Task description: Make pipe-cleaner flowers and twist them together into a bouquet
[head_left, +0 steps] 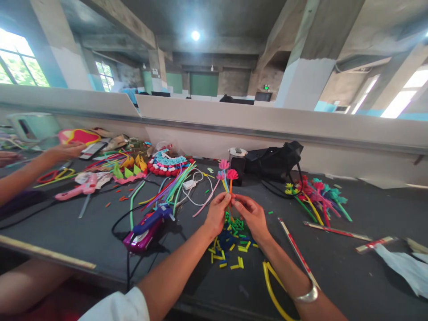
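In front of me my left hand [217, 213] is closed, thumb and fingers pinching the stems of a small bunch of pink craft flowers [224, 165]. My right hand [251, 217] meets it at the same spot, its fingertips pressed on the orange stem of the red-pink flower [232, 174]. The flower heads stand upright above my fingers. Below both hands lies a pile of short cut tube pieces [236, 225], green, yellow and dark blue. Left of my left forearm, a blue glue gun [152, 220] rests on a magenta box-like object [142, 238].
A bundle of finished-looking craft flowers [321, 196] lies right, near a black bag [274, 160]. Long coloured strips [175, 185] and a white cable [197, 185] lie left. A co-worker's arm [43, 162] reaches over a pink glue gun [78, 188]. A yellow tube loop [272, 290] sits by my right forearm.
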Tool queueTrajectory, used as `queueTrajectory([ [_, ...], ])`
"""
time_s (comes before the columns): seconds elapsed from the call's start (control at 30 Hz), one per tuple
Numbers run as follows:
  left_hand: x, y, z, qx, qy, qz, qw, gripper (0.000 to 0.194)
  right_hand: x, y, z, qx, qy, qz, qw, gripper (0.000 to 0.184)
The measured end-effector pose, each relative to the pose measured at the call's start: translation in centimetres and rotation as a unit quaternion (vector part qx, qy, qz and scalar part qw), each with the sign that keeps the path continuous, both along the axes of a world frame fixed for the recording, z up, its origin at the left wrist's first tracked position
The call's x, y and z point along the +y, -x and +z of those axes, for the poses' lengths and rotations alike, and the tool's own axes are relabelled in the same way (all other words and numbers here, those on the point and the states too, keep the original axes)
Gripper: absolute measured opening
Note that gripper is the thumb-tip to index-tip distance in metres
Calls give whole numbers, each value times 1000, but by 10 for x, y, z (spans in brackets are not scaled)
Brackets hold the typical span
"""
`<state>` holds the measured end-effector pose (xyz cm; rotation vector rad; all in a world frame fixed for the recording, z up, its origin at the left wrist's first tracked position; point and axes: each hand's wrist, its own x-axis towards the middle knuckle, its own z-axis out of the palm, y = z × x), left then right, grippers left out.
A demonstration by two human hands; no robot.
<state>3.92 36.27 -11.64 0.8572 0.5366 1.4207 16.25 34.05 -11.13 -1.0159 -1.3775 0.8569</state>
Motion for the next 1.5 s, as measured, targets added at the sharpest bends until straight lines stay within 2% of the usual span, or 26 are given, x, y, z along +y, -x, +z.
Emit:
queueTrajectory([
  [0.17, -3, 0, 4, -9, 10, 6, 1000, 27, 1, 1, -4, -20, 12, 21, 1000, 41],
  [0.4, -5, 0, 10, -3, 20, 16, 1000, 25, 6, 1, -14, -53, 45, 52, 996, 31],
  [0.73, 4, 6, 8, -11, 41, 33, 999, 24, 1, 3, -14, -79, 108, 126, 983, 39],
  [0.93, 9, 9, 10, -46, 32, 43, 998, 22, -2, 5, -11, -126, 68, 147, 979, 33],
  [1.17, 6, 7, 11, -63, 46, 34, 996, 25, -2, 9, -11, -166, 20, 153, 974, 34],
  [1.5, 0, 8, 16, -48, 42, -8, 998, 30, -3, 10, -11, -176, 11, 158, 972, 32],
])
